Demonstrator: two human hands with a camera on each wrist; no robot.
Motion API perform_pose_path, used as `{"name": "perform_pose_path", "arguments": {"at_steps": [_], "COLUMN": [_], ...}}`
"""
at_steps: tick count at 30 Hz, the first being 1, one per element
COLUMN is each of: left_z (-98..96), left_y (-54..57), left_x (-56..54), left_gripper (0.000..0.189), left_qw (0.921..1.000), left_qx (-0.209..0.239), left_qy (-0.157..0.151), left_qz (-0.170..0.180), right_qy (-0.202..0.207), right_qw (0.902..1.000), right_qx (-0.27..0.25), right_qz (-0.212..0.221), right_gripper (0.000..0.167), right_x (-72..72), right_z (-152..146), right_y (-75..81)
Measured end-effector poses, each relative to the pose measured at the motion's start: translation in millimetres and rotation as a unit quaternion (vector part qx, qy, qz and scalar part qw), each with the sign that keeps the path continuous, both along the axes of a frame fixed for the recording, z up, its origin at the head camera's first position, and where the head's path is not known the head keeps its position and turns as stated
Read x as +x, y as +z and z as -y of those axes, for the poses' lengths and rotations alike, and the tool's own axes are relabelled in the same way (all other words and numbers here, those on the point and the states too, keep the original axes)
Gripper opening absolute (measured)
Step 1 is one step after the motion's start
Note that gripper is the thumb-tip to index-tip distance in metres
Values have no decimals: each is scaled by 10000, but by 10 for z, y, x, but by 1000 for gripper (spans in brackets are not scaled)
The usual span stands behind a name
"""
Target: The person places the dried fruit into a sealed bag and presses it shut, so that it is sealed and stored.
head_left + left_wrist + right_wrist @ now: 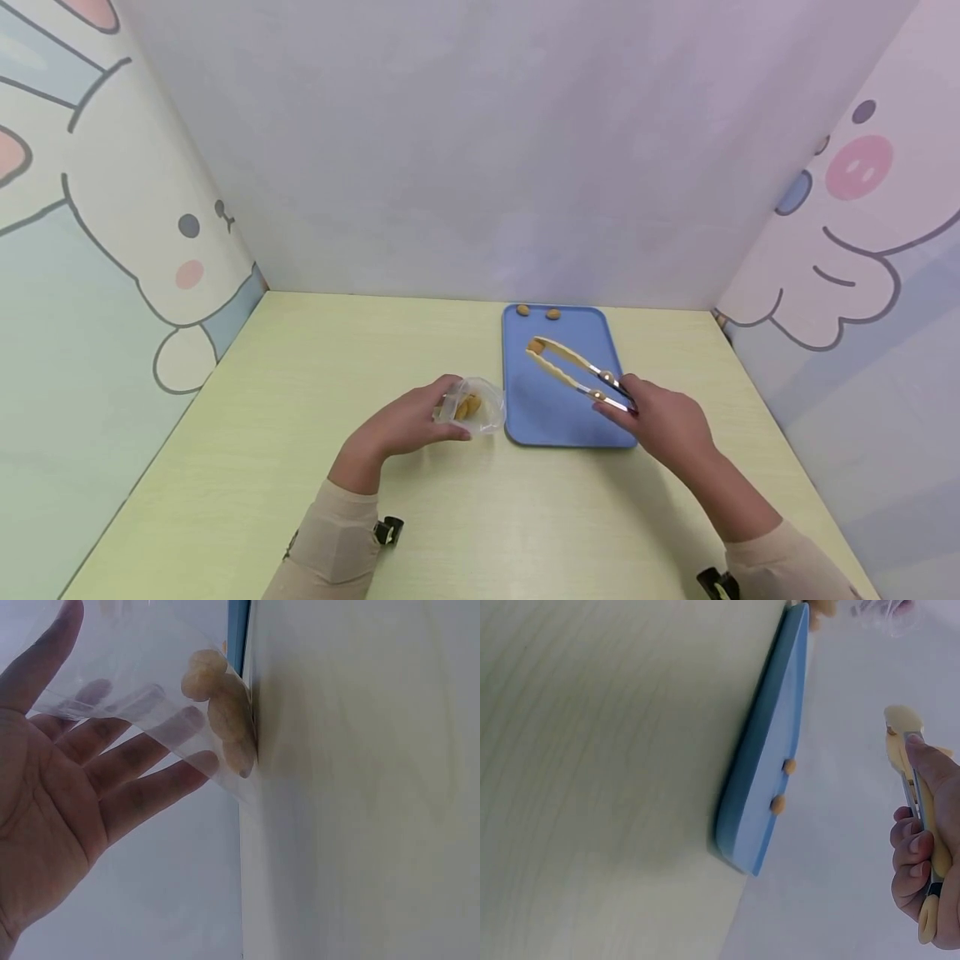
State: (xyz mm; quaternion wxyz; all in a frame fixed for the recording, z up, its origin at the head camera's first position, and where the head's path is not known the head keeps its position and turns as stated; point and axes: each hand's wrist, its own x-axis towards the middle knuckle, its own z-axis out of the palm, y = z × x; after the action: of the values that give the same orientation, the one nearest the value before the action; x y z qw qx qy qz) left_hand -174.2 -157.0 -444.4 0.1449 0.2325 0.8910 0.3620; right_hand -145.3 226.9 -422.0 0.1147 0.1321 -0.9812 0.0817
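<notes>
My left hand [408, 421] curves its thumb and fingers around a clear plastic bag [491, 410], just left of the blue tray [562, 421]. Inside the bag lie several tan peanuts [229, 724], seen low against the plastic in the left wrist view. With my right hand [671, 421] I grip tongs [567, 354] with cream-coloured tips and metal arms. Between the tips sits one peanut [535, 346], held above the tray. Two more peanuts [552, 314] rest apart at the tray's far edge.
A pale wood-grain table [360, 342] carries the tray. Behind it rises a plain light wall [480, 167], and cartoon-printed panels [862, 250] stand at both sides. Dark clips [388, 531] are on the sleeves.
</notes>
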Motion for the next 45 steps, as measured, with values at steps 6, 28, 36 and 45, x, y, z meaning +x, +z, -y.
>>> {"name": "perform_pose_path", "arguments": {"at_steps": [6, 28, 36, 45], "left_z": [-1, 2, -6, -15], "left_y": [-6, -13, -8, -19], "left_x": [-7, -8, -4, -1], "left_gripper": [75, 74, 68, 68], "left_qw": [10000, 10000, 9999, 9999], "left_qx": [-3, -8, 57, 78], "left_qy": [8, -8, -84, -134], "left_qz": [24, 30, -27, -27], "right_qy": [282, 963, 1336, 1483], "right_qw": [9990, 9923, 9877, 9865], "right_qx": [-17, 444, 608, 695], "right_qz": [-360, -634, -532, -8], "right_gripper": [43, 45, 41, 43], "right_x": [87, 305, 280, 224], "right_z": [119, 434, 469, 542], "right_y": [90, 235, 224, 375]}}
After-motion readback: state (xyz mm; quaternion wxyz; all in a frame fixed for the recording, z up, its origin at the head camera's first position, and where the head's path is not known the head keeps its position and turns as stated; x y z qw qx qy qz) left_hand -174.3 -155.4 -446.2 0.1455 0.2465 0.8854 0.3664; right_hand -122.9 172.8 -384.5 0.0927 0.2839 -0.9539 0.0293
